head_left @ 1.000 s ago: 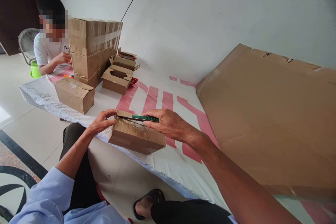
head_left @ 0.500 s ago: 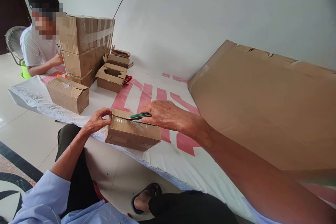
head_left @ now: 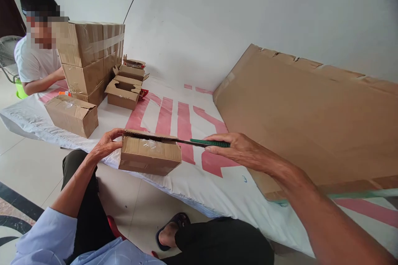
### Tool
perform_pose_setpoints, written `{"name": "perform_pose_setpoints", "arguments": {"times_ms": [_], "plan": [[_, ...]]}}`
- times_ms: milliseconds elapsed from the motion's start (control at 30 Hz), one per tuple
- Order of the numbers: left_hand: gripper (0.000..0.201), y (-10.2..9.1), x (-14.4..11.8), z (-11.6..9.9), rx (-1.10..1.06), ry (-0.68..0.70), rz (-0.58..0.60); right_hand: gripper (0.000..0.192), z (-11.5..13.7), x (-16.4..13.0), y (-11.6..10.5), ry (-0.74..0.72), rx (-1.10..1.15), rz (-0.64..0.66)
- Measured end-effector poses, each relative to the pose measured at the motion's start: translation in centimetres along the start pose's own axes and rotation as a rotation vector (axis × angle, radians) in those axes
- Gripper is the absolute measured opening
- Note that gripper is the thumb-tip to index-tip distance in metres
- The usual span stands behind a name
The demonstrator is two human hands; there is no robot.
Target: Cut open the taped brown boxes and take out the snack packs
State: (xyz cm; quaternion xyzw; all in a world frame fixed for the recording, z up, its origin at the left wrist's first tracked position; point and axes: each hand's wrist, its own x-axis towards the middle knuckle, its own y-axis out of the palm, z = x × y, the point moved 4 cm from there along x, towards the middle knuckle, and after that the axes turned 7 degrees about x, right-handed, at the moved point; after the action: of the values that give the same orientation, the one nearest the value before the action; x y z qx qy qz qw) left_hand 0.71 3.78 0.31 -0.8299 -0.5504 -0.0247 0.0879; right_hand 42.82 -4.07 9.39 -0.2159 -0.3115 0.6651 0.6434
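Observation:
A cardboard box rests at the near edge of the cloth-covered table, its top seam slit and gaping, with clear tape along the flap. My left hand grips the box's left end, fingers at the top corner and thumb on the near side. In my right hand is a green utility knife, held level to the right of the box. Its blade points left, with the tip by the right end of the seam; whether it touches the cardboard I cannot tell.
Another closed box sits to the left. Behind it rises a stack of taped boxes, with open boxes beside it. A large cardboard sheet leans on the wall at right. A co-worker is at the far left.
My right hand has drawn the knife rightward along the seam, past the box's right end. The top seam gapes wider now. My left hand keeps its hold on the box.

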Motion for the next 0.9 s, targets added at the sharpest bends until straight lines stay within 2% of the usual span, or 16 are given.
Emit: {"name": "perform_pose_setpoints", "arguments": {"times_ms": [33, 100, 167, 267, 333, 400, 500, 567, 633, 767, 833, 900], "plan": [[0.05, -0.1, 0.0, 0.0, 0.001, -0.005, -0.001, 0.038, -1.7, -0.8, 0.1, 0.05, 0.028, -0.002], [0.056, -0.1, 0.1, -0.1, 0.009, -0.002, 0.015, 0.046, -5.6, -2.5, 0.9, 0.096, 0.07, -0.149], [0.064, -0.2, 0.1, -0.4, 0.038, 0.013, 0.061, 0.046, -9.7, -4.2, 2.8, 0.141, 0.046, -0.3], [0.081, -0.5, 0.0, -0.9, 0.143, 0.006, 0.125, 0.041, -15.3, -6.6, 6.5, 0.229, -0.11, -0.411], [0.094, -0.9, 0.0, -1.2, 0.233, -0.012, 0.169, 0.041, -17.7, -7.7, 8.4, 0.26, -0.164, -0.438], [0.109, -1.1, 0.0, -1.6, 0.314, -0.017, 0.229, 0.042, -18.8, -8.2, 9.3, 0.261, -0.22, -0.444], [0.133, -1.1, 0.3, -2.1, 0.401, -0.022, 0.318, 0.043, -17.4, -7.2, 9.5, 0.19, -0.198, -0.426], [0.143, -1.1, 0.5, -2.3, 0.446, -0.029, 0.351, 0.051, -14.8, -5.7, 9.4, 0.116, -0.058, -0.397], [0.147, -1.2, 0.7, -2.4, 0.49, -0.023, 0.365, 0.065, -11.0, -3.9, 9.5, 0.034, 0.1, -0.341], [0.141, -1.7, 0.9, -2.5, 0.595, 0.049, 0.371, 0.099, -3.2, -0.9, 10.7, -0.166, 0.191, -0.077], [0.14, -1.9, 1.0, -2.6, 0.666, 0.087, 0.369, 0.119, -1.0, 0.0, 11.4, -0.183, 0.172, 0.076], [0.142, -2.0, 1.0, -2.8, 0.735, 0.114, 0.371, 0.129, -0.1, 0.4, 11.8, -0.164, 0.142, 0.192]]}}
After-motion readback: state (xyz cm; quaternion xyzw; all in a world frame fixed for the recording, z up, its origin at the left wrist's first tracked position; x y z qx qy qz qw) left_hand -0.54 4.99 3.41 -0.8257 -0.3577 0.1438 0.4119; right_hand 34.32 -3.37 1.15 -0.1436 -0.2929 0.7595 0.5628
